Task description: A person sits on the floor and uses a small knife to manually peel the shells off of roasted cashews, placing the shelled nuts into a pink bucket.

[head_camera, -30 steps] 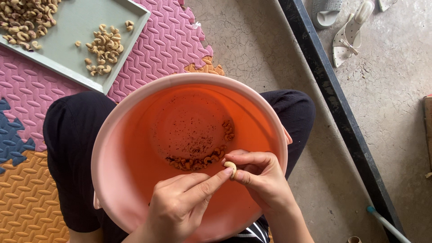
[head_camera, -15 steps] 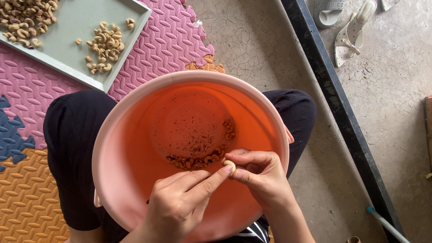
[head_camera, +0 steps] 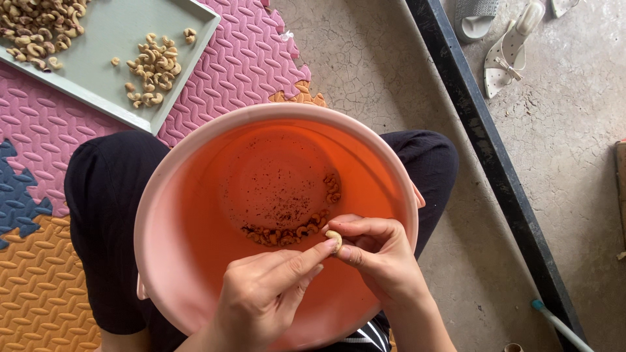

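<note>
Two hands are meeting over the near side of a pink plastic basin, and both are pinching one pale cashew kernel between their fingertips. On the left hand the forefinger is stretching out so that its tip is pressing the nut, with the other fingers curling loosely beneath. On the right hand the thumb and first fingers are closing round the kernel from the other side. Just beyond the fingertips, a small arc of brown cashews is lying on the basin floor among dark flecks of skin. The basin is sitting between the person's black-trousered knees. Further off, up and to the left of the fingers, a pale green tray with two heaps of kernels is resting on pink foam matting. With so small a grip, the kernel could well slip free and drop among the unpeeled nuts, or snap if the nails are pressing too hard.
</note>
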